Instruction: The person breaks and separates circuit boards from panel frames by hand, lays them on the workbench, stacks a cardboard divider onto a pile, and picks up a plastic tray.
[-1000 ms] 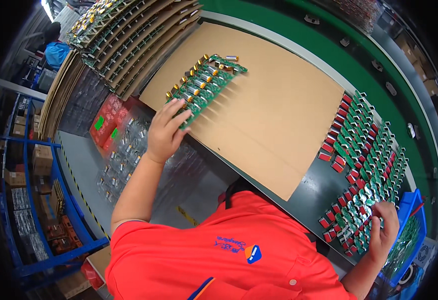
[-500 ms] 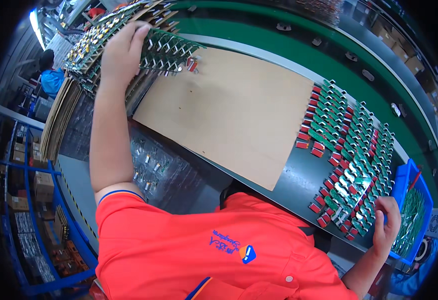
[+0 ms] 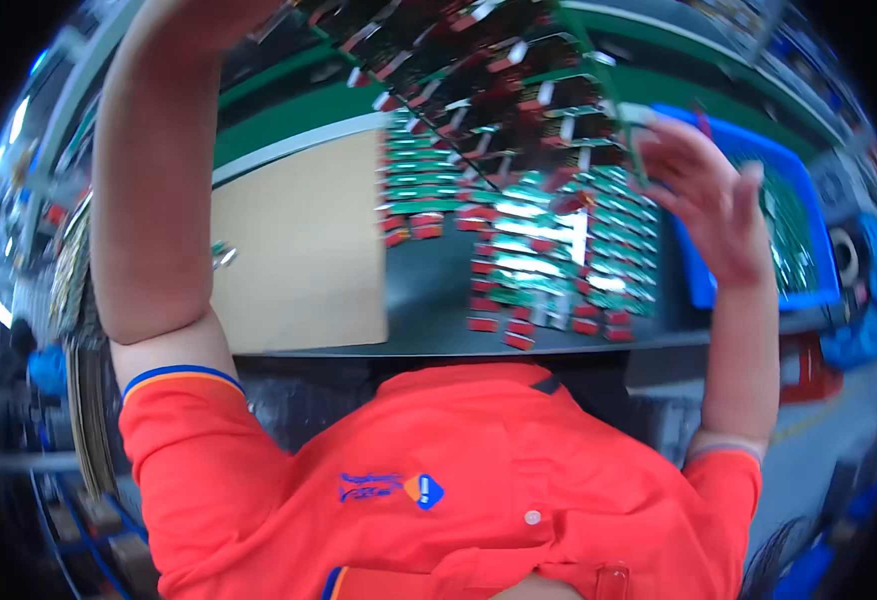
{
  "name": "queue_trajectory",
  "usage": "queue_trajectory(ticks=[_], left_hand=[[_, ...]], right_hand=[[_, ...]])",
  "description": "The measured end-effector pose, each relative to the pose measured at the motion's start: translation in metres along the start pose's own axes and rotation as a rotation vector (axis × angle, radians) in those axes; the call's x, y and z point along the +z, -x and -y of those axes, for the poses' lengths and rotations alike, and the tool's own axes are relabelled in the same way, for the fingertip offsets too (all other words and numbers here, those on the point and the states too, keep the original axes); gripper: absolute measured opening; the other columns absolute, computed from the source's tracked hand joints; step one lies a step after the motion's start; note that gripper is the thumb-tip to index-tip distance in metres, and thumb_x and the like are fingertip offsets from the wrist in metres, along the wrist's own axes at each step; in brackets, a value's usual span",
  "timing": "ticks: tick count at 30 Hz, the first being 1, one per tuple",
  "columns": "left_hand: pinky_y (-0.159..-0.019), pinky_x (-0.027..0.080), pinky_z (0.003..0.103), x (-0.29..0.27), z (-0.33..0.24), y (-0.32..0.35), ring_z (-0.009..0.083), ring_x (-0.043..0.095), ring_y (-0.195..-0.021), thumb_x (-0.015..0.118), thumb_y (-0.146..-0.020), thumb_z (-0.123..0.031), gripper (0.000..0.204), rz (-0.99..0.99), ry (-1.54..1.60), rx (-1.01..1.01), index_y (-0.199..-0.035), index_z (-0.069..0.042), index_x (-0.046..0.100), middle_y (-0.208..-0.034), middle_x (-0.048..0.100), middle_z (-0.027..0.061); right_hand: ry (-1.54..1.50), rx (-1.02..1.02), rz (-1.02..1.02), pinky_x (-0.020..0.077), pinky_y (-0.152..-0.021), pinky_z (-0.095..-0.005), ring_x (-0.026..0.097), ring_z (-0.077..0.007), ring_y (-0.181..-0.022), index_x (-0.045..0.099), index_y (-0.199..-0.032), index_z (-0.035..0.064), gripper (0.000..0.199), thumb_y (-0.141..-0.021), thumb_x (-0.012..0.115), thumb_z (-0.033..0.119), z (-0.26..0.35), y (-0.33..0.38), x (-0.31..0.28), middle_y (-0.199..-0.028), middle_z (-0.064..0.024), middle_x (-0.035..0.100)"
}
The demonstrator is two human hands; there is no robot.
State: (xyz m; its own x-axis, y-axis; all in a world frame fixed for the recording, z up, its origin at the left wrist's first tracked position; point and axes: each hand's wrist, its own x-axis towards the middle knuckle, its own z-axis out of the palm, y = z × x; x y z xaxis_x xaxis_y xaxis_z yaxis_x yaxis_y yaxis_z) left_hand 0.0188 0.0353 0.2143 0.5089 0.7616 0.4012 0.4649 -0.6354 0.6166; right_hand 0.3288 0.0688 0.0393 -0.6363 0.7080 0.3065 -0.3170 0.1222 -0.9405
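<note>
A panel of green circuit boards with red parts (image 3: 478,70) is held up close to the camera, tilted and blurred. My right hand (image 3: 703,195) is raised at the panel's right edge, fingers spread, gripping that edge. My left arm (image 3: 153,180) reaches straight up on the left, and its hand passes out of the top of the picture near the panel's left end. Below, more rows of green and red boards (image 3: 548,265) lie on the dark table (image 3: 428,300).
A brown cardboard sheet (image 3: 298,240) lies on the table to the left of the boards. A blue bin (image 3: 758,240) with green boards stands on the right. Stacked sheets and trays (image 3: 78,280) sit at the far left. A green conveyor edge (image 3: 288,115) runs behind.
Both arms have risen. The board panel that my left hand carried over the stacks at the left is now overhead, and my right hand has left the boards on the table and come up to it.
</note>
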Motion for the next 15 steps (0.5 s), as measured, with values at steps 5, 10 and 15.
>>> queue_trajectory(ticks=[5,10,15], left_hand=[[-0.064,0.049,0.022,0.103,0.001,-0.131,0.0072,0.06,-0.068,0.055,-0.092,-0.022,0.025,0.344,0.4,0.166,-0.099,0.0,0.065,-0.084,0.066,0.0034],[-0.073,0.046,0.024,0.198,0.022,-0.231,0.0101,0.057,-0.084,0.056,-0.092,-0.028,0.028,0.145,0.172,0.155,-0.1,-0.003,0.064,-0.091,0.064,0.0019],[-0.074,0.046,0.028,0.274,0.062,-0.232,0.0144,0.06,-0.084,0.056,-0.09,-0.022,0.021,-0.281,0.044,0.346,-0.096,-0.004,0.064,-0.09,0.065,0.0042]], right_hand=[[-0.708,-0.128,0.191,0.0404,-0.098,-0.0511,0.048,-0.0305,-0.121,0.032,-0.14,0.0022,0.103,-0.072,0.04,0.08,-0.002,0.029,-0.06,-0.138,-0.0177,0.042],[-0.801,-0.26,0.036,0.041,-0.098,-0.0507,0.051,-0.0342,-0.118,0.04,-0.136,0.0041,0.081,-0.085,0.039,0.067,0.017,0.061,-0.075,-0.133,-0.0161,0.049],[-0.823,-0.383,-0.392,0.0439,-0.095,-0.0467,0.054,-0.0309,-0.113,0.045,-0.131,0.0049,0.07,-0.089,0.041,0.061,0.003,0.11,-0.122,-0.127,-0.0142,0.054]])
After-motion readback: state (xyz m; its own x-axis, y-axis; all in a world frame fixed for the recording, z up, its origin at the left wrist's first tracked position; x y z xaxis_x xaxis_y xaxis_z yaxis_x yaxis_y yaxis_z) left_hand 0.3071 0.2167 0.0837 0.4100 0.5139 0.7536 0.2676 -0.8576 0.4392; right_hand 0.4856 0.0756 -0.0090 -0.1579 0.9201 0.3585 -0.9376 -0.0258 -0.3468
